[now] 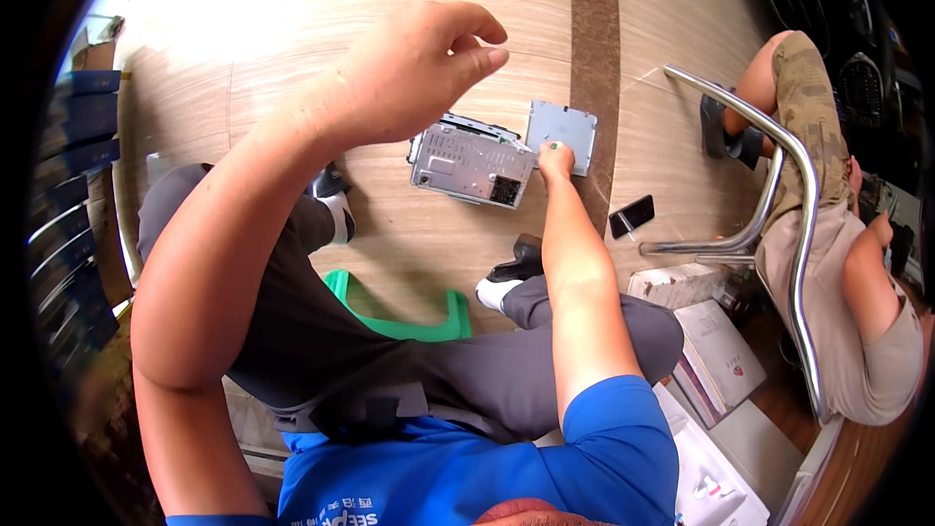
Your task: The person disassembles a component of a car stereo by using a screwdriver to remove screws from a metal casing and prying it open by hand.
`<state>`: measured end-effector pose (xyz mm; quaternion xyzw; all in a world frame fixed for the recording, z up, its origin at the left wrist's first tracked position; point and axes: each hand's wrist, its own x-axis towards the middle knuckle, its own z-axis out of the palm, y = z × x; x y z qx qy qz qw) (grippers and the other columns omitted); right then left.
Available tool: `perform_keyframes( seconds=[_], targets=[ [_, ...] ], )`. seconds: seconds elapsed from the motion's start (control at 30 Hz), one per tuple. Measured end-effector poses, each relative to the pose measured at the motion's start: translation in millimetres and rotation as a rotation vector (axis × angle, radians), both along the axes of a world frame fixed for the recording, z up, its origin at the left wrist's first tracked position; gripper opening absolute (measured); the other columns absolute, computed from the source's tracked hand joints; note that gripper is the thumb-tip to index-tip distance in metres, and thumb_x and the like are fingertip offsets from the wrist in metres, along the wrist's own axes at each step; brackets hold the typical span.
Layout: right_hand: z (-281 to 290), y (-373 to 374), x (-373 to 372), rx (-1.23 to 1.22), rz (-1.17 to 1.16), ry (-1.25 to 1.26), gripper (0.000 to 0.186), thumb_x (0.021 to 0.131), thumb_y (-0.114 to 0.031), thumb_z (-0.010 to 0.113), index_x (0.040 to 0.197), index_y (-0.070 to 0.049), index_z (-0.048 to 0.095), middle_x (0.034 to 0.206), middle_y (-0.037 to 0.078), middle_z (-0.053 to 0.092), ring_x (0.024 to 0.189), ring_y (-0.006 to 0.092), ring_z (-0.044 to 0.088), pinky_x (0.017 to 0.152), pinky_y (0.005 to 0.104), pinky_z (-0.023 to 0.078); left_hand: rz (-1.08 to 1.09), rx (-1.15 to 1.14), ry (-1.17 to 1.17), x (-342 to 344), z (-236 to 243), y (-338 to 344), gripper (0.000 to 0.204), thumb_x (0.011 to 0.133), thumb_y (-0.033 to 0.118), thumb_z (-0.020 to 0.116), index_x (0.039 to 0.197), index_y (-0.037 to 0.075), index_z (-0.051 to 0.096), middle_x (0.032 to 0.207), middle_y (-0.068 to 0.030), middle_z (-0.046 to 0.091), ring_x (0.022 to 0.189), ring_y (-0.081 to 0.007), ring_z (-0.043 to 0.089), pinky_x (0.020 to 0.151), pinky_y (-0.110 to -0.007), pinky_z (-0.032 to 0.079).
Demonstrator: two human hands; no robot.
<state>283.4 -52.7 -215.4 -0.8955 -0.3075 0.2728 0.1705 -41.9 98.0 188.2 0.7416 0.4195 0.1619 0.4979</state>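
Note:
A silver metal-cased unit (467, 164), shaped like a car stereo, rests on the floor ahead of me, with slots in its top and a dark patch at its near right corner. Beside it on the right lies a flat grey metal cover plate (577, 127). My right hand (555, 162) is closed at the unit's right end, over the plate's left edge; a small green spot shows at its fingers, and what they grip is hidden. Raised above the unit's far left side, my left hand (419, 73) is loosely curled. Its thumb and forefinger are apart with nothing visible between them.
A black phone (631, 217) lies on the floor at right, near a bent chrome tube frame (804, 205). Another person (828, 214) sits beyond it. A green plastic stool (409, 329) is under my legs. Boxes (719, 356) are stacked by my right knee.

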Motion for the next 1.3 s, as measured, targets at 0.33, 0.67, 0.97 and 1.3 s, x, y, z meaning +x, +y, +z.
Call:
perform_keyframes(
  seconds=[0.33,0.67,0.97,1.3],
  targets=[
    [22.9,11.3,-7.8,0.012,-0.11,-0.02,0.02,0.083,-0.021,0.067,0.092,-0.004,0.071,0.09,0.019,0.071,0.088,0.0343,0.069,0.079,0.0415,0.053,-0.025,0.072,0.049,5.0,-4.8,-2.5,0.032,0.098,0.023,0.058,0.117,-0.002,0.061,0.094,-0.0137,0.068,0.085,-0.0177,0.064,0.077,-0.032,0.052],
    [134.5,26.0,-10.1,0.475,-0.011,0.025,0.021,0.089,-0.018,0.065,0.092,0.003,0.067,0.074,0.005,0.065,0.065,0.0131,0.057,0.061,0.0289,0.046,-0.025,0.155,-0.105,14.1,12.9,-14.3,0.031,0.096,0.023,0.059,0.117,0.0,0.061,0.101,-0.0172,0.068,0.092,-0.025,0.067,0.079,-0.036,0.054],
    [326.3,17.6,-85.4,0.584,0.171,0.357,0.024,0.095,-0.026,0.061,0.097,-0.002,0.065,0.073,-0.001,0.058,0.063,0.006,0.053,0.056,0.0238,0.044,-0.033,0.297,-0.249,13.0,19.1,-41.4,0.023,0.088,0.016,0.063,0.107,0.002,0.066,0.095,-0.0173,0.07,0.089,-0.0327,0.068,0.079,-0.041,0.054],
    [415.1,-21.7,-131.9,0.78,0.393,0.122,0.016,0.094,-0.011,0.06,0.101,0.002,0.065,0.093,0.009,0.063,0.084,0.0166,0.059,0.077,0.0291,0.047,-0.18,0.234,-0.164,23.4,29.4,-71.5,0.027,0.089,0.021,0.062,0.108,0.001,0.065,0.097,-0.0216,0.068,0.094,-0.0384,0.065,0.082,-0.045,0.052]
  ],
)
